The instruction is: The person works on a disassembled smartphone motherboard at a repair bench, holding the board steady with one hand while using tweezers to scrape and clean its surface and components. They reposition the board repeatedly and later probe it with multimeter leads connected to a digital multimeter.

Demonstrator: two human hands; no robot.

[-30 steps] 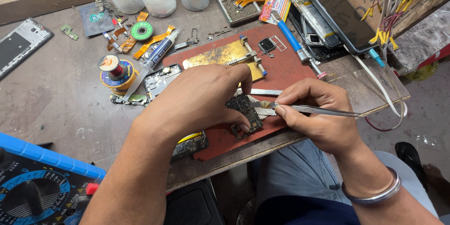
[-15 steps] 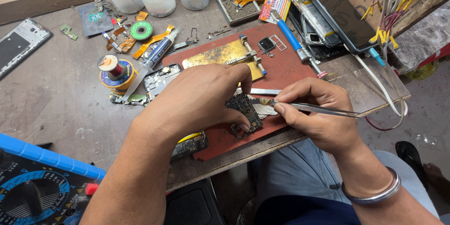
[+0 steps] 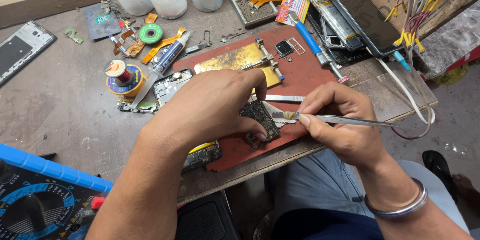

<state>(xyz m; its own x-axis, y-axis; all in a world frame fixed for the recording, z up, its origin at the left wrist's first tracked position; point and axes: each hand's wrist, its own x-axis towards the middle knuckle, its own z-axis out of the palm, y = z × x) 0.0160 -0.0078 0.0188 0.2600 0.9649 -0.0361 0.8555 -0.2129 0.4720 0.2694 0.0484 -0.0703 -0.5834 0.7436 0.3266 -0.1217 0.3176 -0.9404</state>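
Our left hand (image 3: 210, 107) lay flat, fingers pinning a dark, densely studded circuit board (image 3: 260, 122) to the matte red work mat (image 3: 310, 77), near the mat's front edge. Our right hand (image 3: 340, 125) pinched thin steel tweezers (image 3: 345, 119), their tips touching the board's right side. A brassy metal jig (image 3: 240, 60) sat just behind, leaving bare mat to its right.

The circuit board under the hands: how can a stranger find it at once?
On the red mat at the table's near edge, look between the left hand and right hand. The circuit board lies there, dark and chip-studded, unlike the golden plate behind it.
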